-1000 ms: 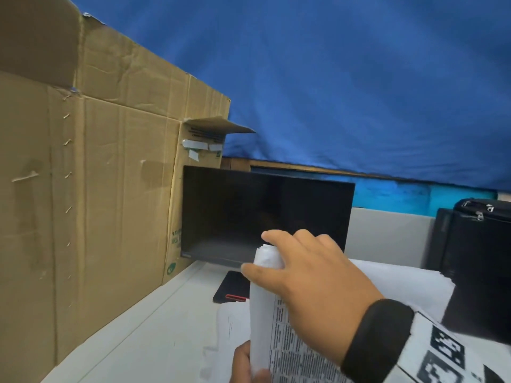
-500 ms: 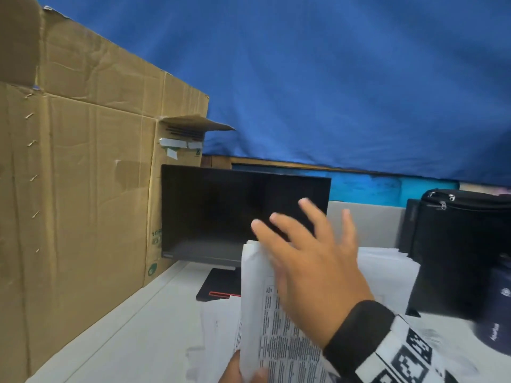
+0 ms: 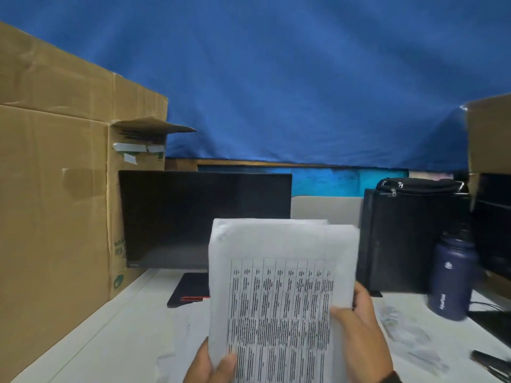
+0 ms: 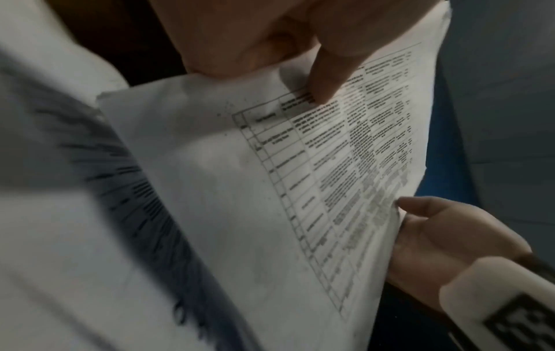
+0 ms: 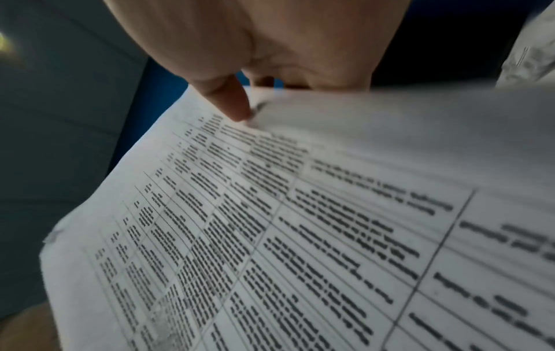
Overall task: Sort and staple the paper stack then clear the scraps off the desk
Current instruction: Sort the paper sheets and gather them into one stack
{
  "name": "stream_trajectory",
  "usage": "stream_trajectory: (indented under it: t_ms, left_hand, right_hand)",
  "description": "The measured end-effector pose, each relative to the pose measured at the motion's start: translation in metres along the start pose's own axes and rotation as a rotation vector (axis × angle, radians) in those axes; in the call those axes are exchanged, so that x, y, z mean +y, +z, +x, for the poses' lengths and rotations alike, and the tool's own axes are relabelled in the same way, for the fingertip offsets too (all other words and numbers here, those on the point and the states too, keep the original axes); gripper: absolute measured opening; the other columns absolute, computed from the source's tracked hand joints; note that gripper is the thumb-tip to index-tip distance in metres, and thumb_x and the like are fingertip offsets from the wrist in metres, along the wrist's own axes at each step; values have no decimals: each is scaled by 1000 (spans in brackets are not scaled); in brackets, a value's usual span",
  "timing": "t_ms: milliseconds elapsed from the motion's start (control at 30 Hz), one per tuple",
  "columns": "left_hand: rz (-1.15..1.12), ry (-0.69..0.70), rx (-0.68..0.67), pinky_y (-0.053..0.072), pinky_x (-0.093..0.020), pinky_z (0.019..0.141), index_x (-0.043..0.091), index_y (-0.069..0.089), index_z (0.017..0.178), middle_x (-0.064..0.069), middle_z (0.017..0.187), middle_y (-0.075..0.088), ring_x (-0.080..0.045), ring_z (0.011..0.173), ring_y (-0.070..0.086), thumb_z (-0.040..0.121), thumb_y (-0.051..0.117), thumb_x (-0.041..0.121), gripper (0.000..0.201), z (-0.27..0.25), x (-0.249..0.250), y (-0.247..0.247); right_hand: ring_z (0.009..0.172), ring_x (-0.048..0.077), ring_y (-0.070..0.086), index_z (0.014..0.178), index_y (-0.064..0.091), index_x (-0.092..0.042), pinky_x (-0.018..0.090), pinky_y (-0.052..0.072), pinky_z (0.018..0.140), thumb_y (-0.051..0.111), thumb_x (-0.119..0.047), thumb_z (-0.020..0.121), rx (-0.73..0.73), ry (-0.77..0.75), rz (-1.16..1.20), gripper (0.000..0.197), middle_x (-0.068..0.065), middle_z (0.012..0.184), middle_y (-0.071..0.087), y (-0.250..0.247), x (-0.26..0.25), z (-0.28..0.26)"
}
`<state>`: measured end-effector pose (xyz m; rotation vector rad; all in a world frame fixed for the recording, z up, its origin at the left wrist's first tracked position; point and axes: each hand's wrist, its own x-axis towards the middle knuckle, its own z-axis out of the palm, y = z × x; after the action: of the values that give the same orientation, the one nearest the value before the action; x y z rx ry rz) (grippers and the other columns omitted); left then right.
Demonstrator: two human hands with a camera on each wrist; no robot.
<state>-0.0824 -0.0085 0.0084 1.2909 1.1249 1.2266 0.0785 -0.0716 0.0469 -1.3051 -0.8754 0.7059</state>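
I hold a stack of printed papers upright above the white desk, its table of text facing me. My left hand grips the bottom left corner, thumb on the front sheet. My right hand grips the right edge, thumb on the front and fingers behind. In the left wrist view the left hand pinches the papers from above, and the right hand holds the far edge. The right wrist view shows the right thumb pressed on the papers.
A tall cardboard box walls off the left. A dark monitor stands behind the stack on a black and red base. At the right are a black bag, a navy bottle, crumpled scraps and a dark object.
My right hand left the top of the stack, opened, and now grips its right edge. The stack has turned to face me flat, and the view has swung right.
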Motion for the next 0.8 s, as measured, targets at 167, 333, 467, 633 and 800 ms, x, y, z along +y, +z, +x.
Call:
stream_trajectory:
  t_ms: [167, 333, 467, 633, 800]
  left_hand:
    - [33, 110, 19, 41, -11, 78, 39, 63, 102, 33, 90, 73, 5, 104, 60, 94, 67, 17, 24, -34, -32, -61]
    - [-147, -10, 25, 50, -27, 76, 17, 68, 104, -1, 96, 79, -20, 93, 73, 84, 72, -7, 32, -37, -42, -65]
    - [-250, 101, 69, 58, -22, 73, 17, 60, 114, -5, 103, 77, -17, 94, 73, 85, 62, -18, 45, -37, -7, -63]
    - [-162, 284, 101, 47, -25, 86, 42, 36, 141, 15, 123, 60, -8, 111, 59, 92, 64, 5, 67, -42, 43, -57]
    - [178, 367, 18, 44, -40, 104, 68, 17, 141, 18, 142, 37, -9, 125, 50, 98, 54, 36, 65, -48, 64, -47]
  right_hand:
    - [96, 14, 68, 102, 69, -24, 34, 50, 81, 42, 5, 89, -108, 45, 16, 41, -10, 94, 76, -3, 6, 1]
    - [86, -1, 67, 98, 67, -23, 26, 48, 77, 49, 2, 92, -132, -73, -67, 32, -15, 92, 75, -5, 12, -10]
    - [88, 11, 70, 107, 62, -20, 32, 53, 77, 48, -3, 96, -47, -186, 33, 25, -8, 94, 74, -7, -5, -5]
    - [104, 5, 65, 146, 38, -37, 37, 49, 97, 41, -23, 103, -55, -324, 75, 45, -23, 102, 68, -3, -35, 4]
    - [135, 1, 43, 152, 30, -41, 38, 35, 116, 37, -19, 105, -118, -356, 54, 52, -20, 149, 42, 7, -36, -3]
